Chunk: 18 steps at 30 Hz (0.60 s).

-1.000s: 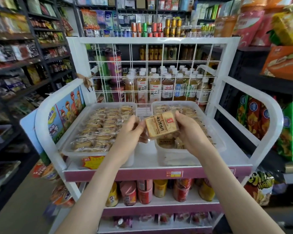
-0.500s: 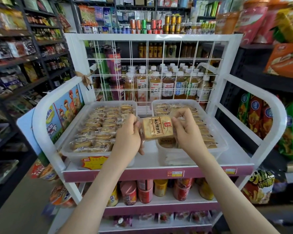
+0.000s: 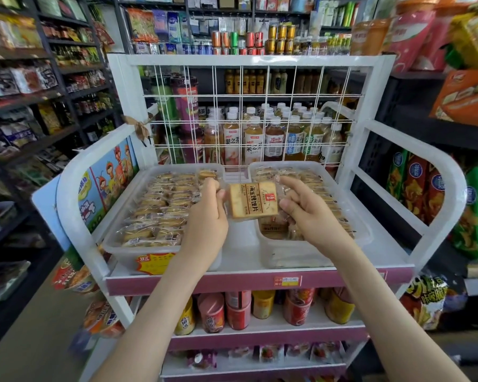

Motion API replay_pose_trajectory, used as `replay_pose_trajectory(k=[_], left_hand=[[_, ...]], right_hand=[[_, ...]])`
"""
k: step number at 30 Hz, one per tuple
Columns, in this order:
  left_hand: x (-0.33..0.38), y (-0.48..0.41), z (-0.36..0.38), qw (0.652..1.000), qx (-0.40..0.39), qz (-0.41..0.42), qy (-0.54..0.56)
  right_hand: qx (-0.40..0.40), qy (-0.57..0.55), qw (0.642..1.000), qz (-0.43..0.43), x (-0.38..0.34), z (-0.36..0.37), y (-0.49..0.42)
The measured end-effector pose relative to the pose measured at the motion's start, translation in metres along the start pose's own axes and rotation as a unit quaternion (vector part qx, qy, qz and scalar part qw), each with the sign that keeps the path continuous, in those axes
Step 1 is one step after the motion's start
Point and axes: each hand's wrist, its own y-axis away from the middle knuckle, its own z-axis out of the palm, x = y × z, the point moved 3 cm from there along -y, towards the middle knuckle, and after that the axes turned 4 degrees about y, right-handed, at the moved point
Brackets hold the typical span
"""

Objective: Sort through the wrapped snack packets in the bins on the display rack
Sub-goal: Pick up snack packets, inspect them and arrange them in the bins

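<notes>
Hands are raised over the top shelf of the white display rack (image 3: 260, 59), and only the head view is given. One wrapped packet (image 3: 253, 200) is held up between the two clear bins, above the gap that parts them. The left hand (image 3: 207, 219) is closed on the packet's left edge, thumb and fingers pinching the wrapper. The right hand (image 3: 305, 209) is at the right edge with its fingers loosely curled; whether it grips the wrapper or merely touches it cannot be told. The printed face of the packet is turned toward the camera.

The left bin (image 3: 138, 248) is filled with rows of similar packets, and the right bin (image 3: 295, 256) holds more, partly hidden behind the right hand. The step in hand is judged to be inspection of a single packet. For the next move, a bin must be chosen and the packet laid flat among the others without disturbing the rows.

Against the frame half a second earlier, the packet is seen tipped more upright, and the right hand's fingers are spread wider. Both bins are unchanged.
</notes>
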Motion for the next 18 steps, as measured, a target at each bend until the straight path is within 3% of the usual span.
replay_pose_trajectory(k=[2,6,13,18], left_hand=[[0.001,-0.001,-0.001,0.999,0.025,0.015,0.014],[0.001,0.001,0.000,0.997,0.049,0.025,0.046],[-0.008,0.003,0.000,0.985,-0.050,0.019,0.166],[-0.004,0.005,-0.001,0.975,-0.054,0.006,0.217]], right_hand=[[0.029,0.034,0.999,-0.010,0.000,-0.001,-0.002],[0.062,0.000,0.998,0.006,0.006,0.003,-0.003],[-0.016,-0.088,0.995,0.046,0.005,0.001,-0.003],[0.063,-0.136,0.988,0.045,0.000,0.012,-0.002]])
